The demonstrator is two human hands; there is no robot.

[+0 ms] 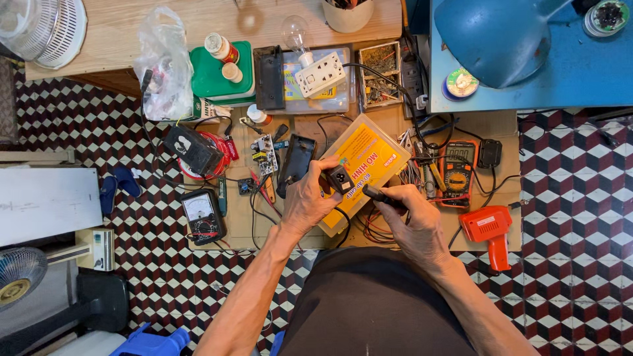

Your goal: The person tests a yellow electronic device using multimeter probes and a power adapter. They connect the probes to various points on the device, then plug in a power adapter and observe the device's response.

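Observation:
My left hand grips a small black power adapter block, its socket face turned up. A thin black cable runs from it down past my wrist. Just to the right, my right hand pinches a black plug whose tip points toward the adapter, a short gap between them. Both hands hover over a yellow-lidded clear plastic box lying on brown cardboard on the tiled floor.
An orange digital multimeter lies right of the box and an orange soldering gun below it. An analogue meter, a circuit board and loose wires sit left. A white socket with a bulb and a blue lamp lie beyond.

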